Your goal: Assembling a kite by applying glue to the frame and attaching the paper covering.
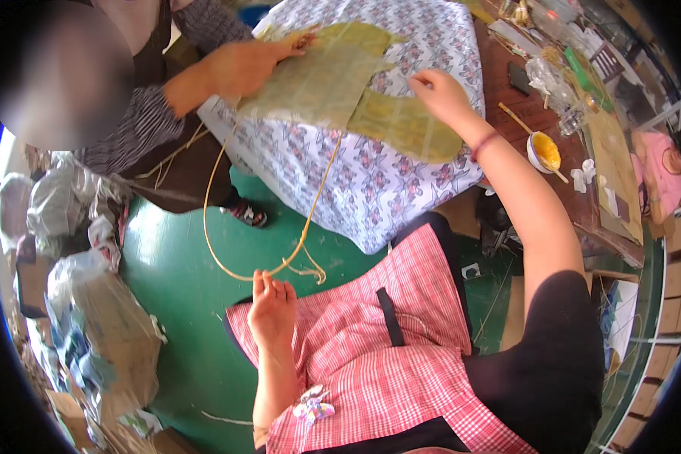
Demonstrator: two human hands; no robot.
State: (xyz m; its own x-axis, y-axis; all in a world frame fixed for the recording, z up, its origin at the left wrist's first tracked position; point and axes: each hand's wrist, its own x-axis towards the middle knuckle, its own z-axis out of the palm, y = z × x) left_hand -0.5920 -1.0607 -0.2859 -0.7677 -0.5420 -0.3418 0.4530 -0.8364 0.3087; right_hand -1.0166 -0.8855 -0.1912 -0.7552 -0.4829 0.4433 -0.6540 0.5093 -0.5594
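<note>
My left hand (272, 312) pinches the lower rim of a thin cane hoop (304, 236) between thumb and fingers. A loose curled tail hangs near the hoop's joint, and its far end meets the edge of the table. My right hand (436, 92) is raised over the table with its fingertips drawn together; I cannot make out whether anything is between them. Below it lies a yellow-green leaf-like sheet (410, 130). Another thin yellow-green sheet (318, 79) lies beside it, with a co-worker's hand (299, 44) at its far edge.
A patterned cloth (401, 198) covers the table. On the brown wood at right are a bowl of yellow paste (545, 151), a stick (513, 115) and a dark phone-like object (519, 78). Plastic-wrapped bundles (106, 325) stand on the left floor. Another person (662, 170) sits far right.
</note>
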